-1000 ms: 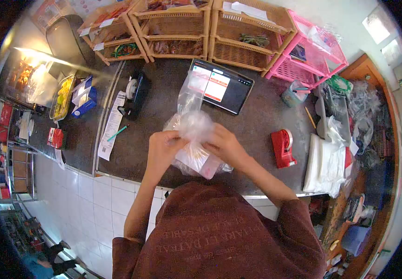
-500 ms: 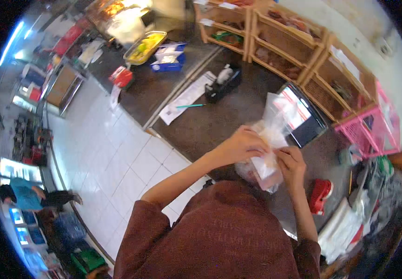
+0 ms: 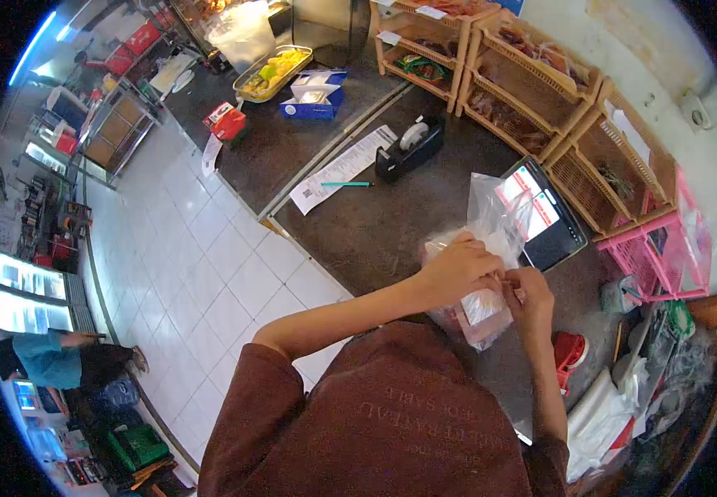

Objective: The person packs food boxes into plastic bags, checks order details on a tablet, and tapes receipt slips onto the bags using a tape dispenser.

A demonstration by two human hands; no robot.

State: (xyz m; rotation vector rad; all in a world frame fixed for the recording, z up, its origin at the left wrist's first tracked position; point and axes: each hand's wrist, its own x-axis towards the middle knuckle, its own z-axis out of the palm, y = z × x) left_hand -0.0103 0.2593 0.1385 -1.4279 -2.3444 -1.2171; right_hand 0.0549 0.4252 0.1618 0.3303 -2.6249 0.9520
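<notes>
A clear plastic bag (image 3: pixel 484 319) with something pinkish and a white label inside hangs at the dark counter's front edge. My left hand (image 3: pixel 459 269) is closed on the bag's gathered neck. On the neck's other side my right hand (image 3: pixel 529 298) pinches the plastic, its fingertips near those of my left hand. The bag's loose top spreads upward above both hands and overlaps the corner of a lit tablet (image 3: pixel 553 236). Whether a tie or band is between the fingers is too small to tell.
A black tape dispenser (image 3: pixel 412 149), long receipt (image 3: pixel 346 170) and teal pen (image 3: pixel 347 184) lie left of the tablet. Tan racks (image 3: pixel 532 91) and a pink rack (image 3: pixel 656 257) stand behind. A red dispenser (image 3: pixel 569 360) is at right. Another person (image 3: pixel 52 362) is far left.
The view has swung left, so counter items appear further right. Both hands still hold the bag's neck, and my left hand now lies across it, closer to my right hand.
</notes>
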